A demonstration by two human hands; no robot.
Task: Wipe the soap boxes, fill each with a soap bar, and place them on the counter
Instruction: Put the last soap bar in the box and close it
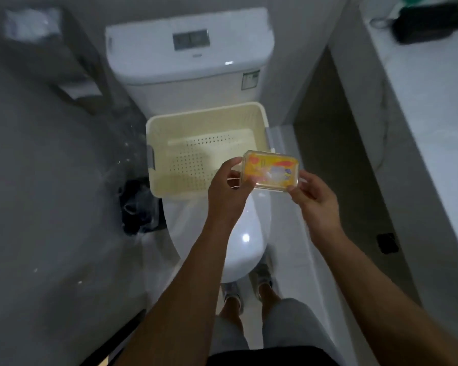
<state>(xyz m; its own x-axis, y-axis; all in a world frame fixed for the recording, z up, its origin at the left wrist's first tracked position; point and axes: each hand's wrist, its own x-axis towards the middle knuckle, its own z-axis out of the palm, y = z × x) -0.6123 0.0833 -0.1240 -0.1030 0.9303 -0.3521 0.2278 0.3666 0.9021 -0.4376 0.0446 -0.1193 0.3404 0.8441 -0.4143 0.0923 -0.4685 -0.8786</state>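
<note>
While the clear soap box (271,171) hangs over the toilet lid (245,233), I see it pinched at both short ends: my left hand (229,192) curls its fingers round the left end, my right hand (315,199) grips the right corner. Something orange and yellow shows through the plastic, probably a wrapped soap bar, though blur hides detail. Just behind stands a cream perforated basket (206,151) on the lid. White counter (434,107) runs along the right.
</note>
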